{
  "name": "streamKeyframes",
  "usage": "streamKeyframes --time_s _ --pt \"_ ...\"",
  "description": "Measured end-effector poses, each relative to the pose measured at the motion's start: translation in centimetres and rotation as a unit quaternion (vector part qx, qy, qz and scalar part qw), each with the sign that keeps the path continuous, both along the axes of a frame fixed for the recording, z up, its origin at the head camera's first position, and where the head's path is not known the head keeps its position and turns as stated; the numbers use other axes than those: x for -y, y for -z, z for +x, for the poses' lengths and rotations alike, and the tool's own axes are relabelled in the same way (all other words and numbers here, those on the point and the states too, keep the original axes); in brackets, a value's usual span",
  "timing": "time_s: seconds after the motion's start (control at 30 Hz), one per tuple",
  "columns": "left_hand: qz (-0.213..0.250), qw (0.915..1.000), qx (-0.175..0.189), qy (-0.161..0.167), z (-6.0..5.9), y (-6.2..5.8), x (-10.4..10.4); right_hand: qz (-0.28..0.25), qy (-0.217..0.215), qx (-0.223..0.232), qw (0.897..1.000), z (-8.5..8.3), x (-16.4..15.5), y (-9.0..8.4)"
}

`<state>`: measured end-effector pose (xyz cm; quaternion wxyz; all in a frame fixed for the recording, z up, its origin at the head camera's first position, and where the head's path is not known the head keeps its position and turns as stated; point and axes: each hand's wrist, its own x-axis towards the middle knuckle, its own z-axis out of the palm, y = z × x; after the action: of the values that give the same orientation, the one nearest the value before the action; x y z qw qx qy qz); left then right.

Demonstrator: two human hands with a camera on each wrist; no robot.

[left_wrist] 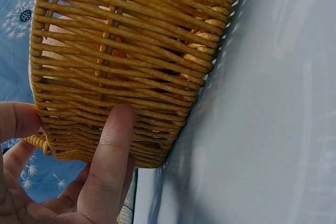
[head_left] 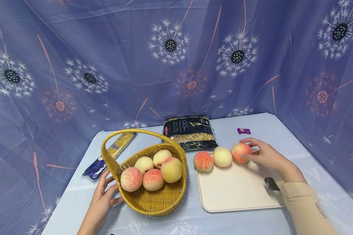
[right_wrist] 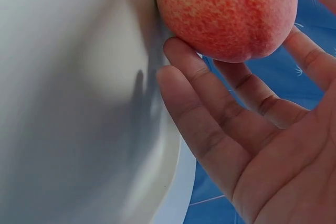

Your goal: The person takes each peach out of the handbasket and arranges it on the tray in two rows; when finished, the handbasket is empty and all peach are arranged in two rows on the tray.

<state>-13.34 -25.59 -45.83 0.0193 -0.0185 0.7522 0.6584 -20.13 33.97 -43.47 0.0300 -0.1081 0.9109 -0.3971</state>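
My left hand (head_left: 101, 199) rests against the left side of a yellow wicker basket (head_left: 156, 207). In the left wrist view its extended finger (left_wrist: 107, 156) lies along the woven outer wall, with the thumb tip at the rim. Inside the basket are several peaches, among them a speckled pink one (head_left: 131, 179) and a yellowish one (head_left: 171, 170). At the back of a cream tray (head_left: 232, 192), my right hand (head_left: 266, 155) holds a red-pink peach (head_left: 241, 152) between thumb and fingers; its lower fingers spread below the fruit in the right wrist view.
A pale peach (head_left: 222, 156) and a red one (head_left: 203, 161) sit in line on the tray's back edge. Behind lie a dark pasta bag (head_left: 190, 132), a long blue-and-yellow packet (head_left: 111, 155) and a small purple packet (head_left: 243, 131). A black object (head_left: 271, 183) is by the right sleeve.
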Motion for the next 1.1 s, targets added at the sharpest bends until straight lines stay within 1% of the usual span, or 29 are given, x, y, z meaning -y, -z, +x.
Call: streamKeyframes --time_s 0.23,0.43,0.67,0.83,0.97,1.1 --pt "-0.002 1.0000 0.007 -0.002 -0.04 -0.02 0.04 0.007 0.001 -0.006 1.000 -0.07 0.00 0.27" --pt "-0.001 0.9999 0.012 -0.001 -0.07 -0.09 0.08 0.003 -0.001 -0.002 1.000 -0.14 -0.07 0.35" --pt "-0.001 0.9999 0.014 -0.003 -0.04 -0.13 0.05 -0.001 0.007 0.011 1.000 -0.29 -0.11 0.62" --pt "-0.002 0.9999 0.016 -0.005 -0.06 -0.13 0.07 -0.001 0.000 0.023 1.000 -0.48 -0.36 0.57" --pt "-0.002 0.9998 0.017 -0.006 -0.04 -0.19 0.06 0.003 -0.010 0.020 1.000 -0.64 -0.61 0.61" --pt "-0.003 0.9998 0.018 -0.006 -0.04 -0.23 -0.01 0.003 -0.009 0.019 1.000 -0.69 -0.63 0.65"
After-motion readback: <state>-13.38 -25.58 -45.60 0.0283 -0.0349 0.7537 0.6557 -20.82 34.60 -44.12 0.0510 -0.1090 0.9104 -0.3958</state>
